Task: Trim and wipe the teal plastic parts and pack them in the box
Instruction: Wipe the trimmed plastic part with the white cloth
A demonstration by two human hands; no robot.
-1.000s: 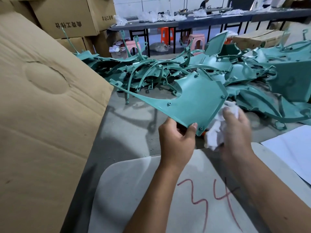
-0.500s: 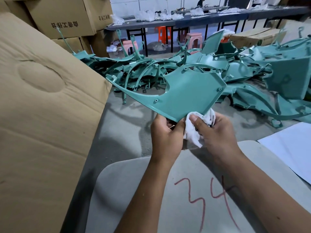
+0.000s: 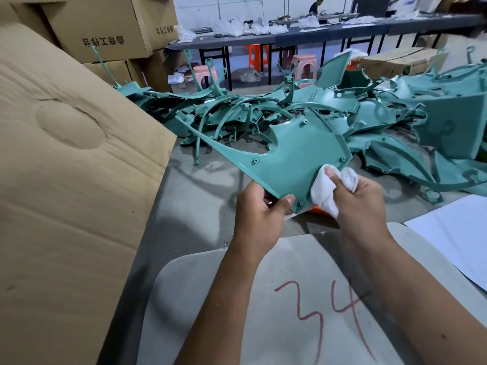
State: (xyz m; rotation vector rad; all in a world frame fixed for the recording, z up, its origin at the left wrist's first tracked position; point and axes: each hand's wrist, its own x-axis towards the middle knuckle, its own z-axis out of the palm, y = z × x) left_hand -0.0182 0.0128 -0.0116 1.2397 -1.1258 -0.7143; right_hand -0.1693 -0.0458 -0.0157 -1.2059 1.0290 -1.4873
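A flat teal plastic part [image 3: 295, 154] with a long thin arm reaching left is held up over the table. My left hand [image 3: 259, 206] pinches its near lower edge, thumb on top. My right hand [image 3: 361, 198] grips a crumpled white cloth [image 3: 325, 191] and presses it against the part's lower right area. A flap of the cardboard box [image 3: 68, 180] fills the left side. Behind lies a heap of teal plastic parts [image 3: 382, 122]. A small orange thing shows under the cloth, mostly hidden.
A grey board marked with a red "34" [image 3: 316, 306] lies under my forearms. White paper sheets [image 3: 458, 238] sit at the right. Stacked cartons [image 3: 105, 30] stand at the back left; a long dark table [image 3: 342, 30], stools and a person are farther back.
My right hand has drawn the cloth from the part's right edge to its lower right face. The part has tilted and shifted a little in my left hand's hold.
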